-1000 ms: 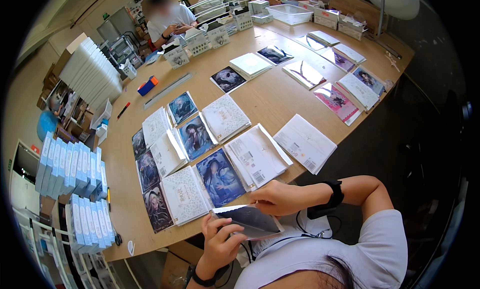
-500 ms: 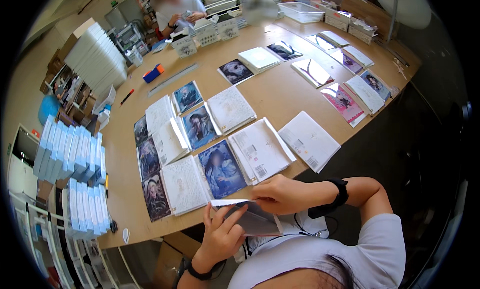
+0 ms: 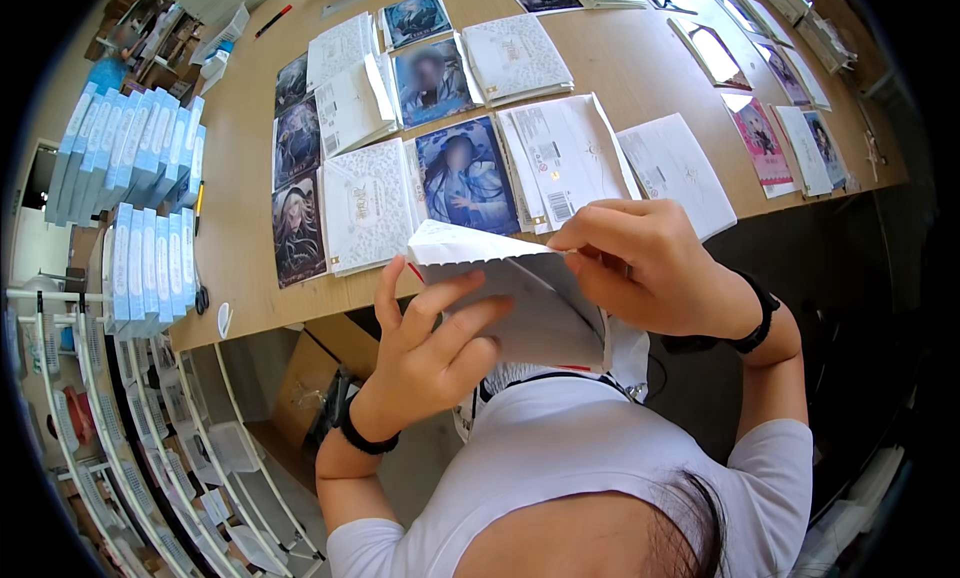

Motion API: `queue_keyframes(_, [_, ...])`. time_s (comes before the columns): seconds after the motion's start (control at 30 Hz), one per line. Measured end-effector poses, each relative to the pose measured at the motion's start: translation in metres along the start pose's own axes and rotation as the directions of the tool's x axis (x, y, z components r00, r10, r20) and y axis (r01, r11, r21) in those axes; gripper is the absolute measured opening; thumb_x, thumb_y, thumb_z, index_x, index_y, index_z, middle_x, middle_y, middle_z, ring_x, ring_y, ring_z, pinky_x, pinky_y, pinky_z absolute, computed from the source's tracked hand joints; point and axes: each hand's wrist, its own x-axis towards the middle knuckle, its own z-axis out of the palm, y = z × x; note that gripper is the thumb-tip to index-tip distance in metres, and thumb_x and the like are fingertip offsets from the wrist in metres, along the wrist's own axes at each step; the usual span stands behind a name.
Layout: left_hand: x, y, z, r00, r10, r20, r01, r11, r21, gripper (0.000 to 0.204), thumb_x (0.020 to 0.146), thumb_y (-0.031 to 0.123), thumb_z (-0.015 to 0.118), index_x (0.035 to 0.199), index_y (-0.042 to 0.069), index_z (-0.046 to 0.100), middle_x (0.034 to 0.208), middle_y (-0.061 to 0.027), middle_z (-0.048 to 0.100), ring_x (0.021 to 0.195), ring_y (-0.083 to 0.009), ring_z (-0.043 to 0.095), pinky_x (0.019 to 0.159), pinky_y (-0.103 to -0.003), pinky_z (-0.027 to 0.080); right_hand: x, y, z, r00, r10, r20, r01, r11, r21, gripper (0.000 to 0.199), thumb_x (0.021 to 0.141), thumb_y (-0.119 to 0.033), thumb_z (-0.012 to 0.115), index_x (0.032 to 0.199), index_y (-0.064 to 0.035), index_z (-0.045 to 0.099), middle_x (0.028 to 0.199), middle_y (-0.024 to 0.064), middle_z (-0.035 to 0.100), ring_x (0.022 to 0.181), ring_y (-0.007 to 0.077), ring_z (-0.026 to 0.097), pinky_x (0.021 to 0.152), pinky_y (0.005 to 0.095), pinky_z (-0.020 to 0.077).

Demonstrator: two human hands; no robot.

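A white paper envelope (image 3: 545, 313) with a folded flap and a jagged edge is held up in front of my body, past the table's near edge. My left hand (image 3: 425, 363) supports it from the left, fingers spread over its grey-looking face. At the flap's right end, the thumb and fingers of my right hand (image 3: 665, 268) pinch the paper. What lies inside the envelope cannot be made out. Just beyond are a blue picture card (image 3: 466, 178), a stack of printed white envelopes (image 3: 565, 158) and a separate white envelope pile (image 3: 680, 173).
More envelope stacks (image 3: 370, 208) and dark picture cards (image 3: 298, 228) cover the table's left part. Pink (image 3: 758, 143) and glossy cards lie at the right. Pale blue boxes (image 3: 150, 263) stand at the left beside scissors (image 3: 202, 298); a white wire rack (image 3: 160, 408) is below.
The view has tilted down, so the table appears higher and the far person is out of sight. The envelope's flap now stands more raised, with both hands still on it.
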Motion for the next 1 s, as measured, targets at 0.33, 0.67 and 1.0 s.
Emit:
queue_keyframes(0.33, [0.014,0.000,0.002,0.998,-0.022,0.054,0.018,0.997,0.076,0.018,0.066,0.015,0.063,0.065,0.012,0.045,0.105,0.0015,0.063,0.096,-0.0186,0.053,0.100,-0.058,0.022,0.006,0.007,0.008,1.000,-0.004,0.027,0.003,0.999,0.051,0.007,0.077,0.003,0.055,0.082,-0.0008,0.056,0.064,0.0093,0.054,0.050,0.0205,0.052,0.046,0.0278,0.0389])
queue_keyframes(0.67, [0.008,-0.006,0.015,0.996,0.063,-0.063,-0.056,0.992,0.113,0.015,0.066,0.012,0.066,0.073,0.014,0.053,0.105,0.0023,0.057,0.101,-0.0179,0.051,0.096,-0.053,0.029,0.009,0.004,0.018,0.995,0.043,0.092,-0.059,0.981,0.183,0.005,0.077,0.002,0.056,0.080,-0.0014,0.053,0.059,0.0083,0.052,0.047,0.0188,0.050,0.044,0.0283,0.0372])
queue_keyframes(1.0, [0.008,-0.004,0.016,0.985,0.116,-0.131,-0.097,0.986,0.138,0.017,0.065,0.017,0.065,0.081,0.018,0.062,0.094,0.0051,0.057,0.090,-0.0119,0.051,0.076,-0.036,0.032,0.011,0.005,0.027,0.985,0.076,0.153,-0.116,0.955,0.272,0.006,0.078,0.001,0.057,0.080,-0.0009,0.051,0.059,0.0095,0.050,0.048,0.0181,0.049,0.046,0.0274,0.0386])
